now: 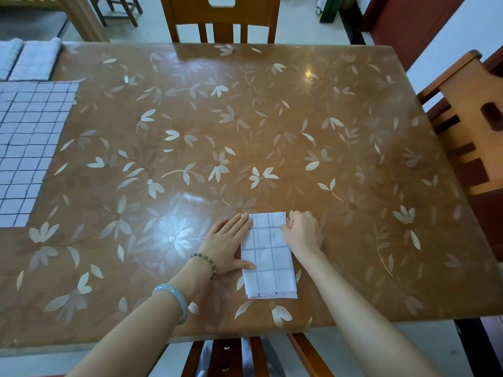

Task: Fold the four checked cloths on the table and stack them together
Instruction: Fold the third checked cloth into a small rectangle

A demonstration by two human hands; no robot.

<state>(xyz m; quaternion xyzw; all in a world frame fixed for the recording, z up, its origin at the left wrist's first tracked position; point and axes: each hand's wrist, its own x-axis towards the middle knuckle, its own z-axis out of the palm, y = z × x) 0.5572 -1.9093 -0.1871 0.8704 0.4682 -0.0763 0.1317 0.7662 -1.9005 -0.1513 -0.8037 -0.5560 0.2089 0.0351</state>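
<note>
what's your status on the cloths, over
Left hand flat on folded cloth, right hand pinches its right edge. Unfolded cloth lies flat, far left. Nothing in the way.

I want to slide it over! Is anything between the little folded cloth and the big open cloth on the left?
Nothing visible. Only bare table lies between the folded cloth and the open cloth; the left hand rests flat on the folded cloth's left edge.
</note>
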